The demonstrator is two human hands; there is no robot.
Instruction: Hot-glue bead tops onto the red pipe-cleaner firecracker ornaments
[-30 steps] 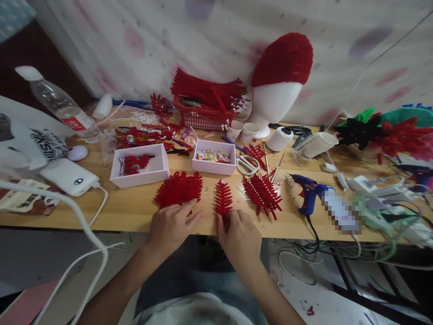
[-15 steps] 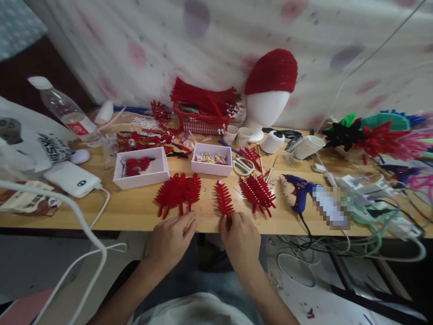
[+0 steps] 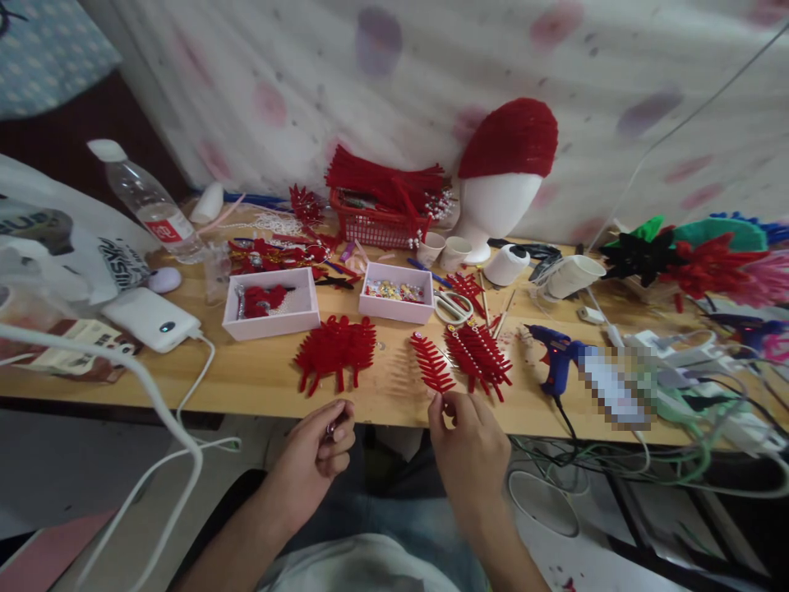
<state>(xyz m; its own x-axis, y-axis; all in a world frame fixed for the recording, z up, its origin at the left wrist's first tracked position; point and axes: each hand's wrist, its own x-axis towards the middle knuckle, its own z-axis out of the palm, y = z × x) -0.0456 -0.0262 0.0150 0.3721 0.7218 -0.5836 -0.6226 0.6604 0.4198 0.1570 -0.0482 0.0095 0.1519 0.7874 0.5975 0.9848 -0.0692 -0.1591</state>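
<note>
While the right hand [image 3: 469, 440] pinches one red leaf [image 3: 433, 364] by its near end over the surface [image 3: 246, 374], likely so its spikes stay free, the left hand [image 3: 311, 452] curls its fingers; I cannot tell if they grip one small shiny thing [image 3: 331, 429]. Farther sit two red piles [image 3: 336, 349], left and right, then two boxes [image 3: 396, 309], likely to stop beads [image 3: 393, 290] rolling, and two far cups [image 3: 455, 253].

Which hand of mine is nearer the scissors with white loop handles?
Right. Your right hand, pinching a fuzzy red leaf-shaped piece, sits on the near side of the scissors, almost in line; your left hand is farther away, off to their left.
</note>
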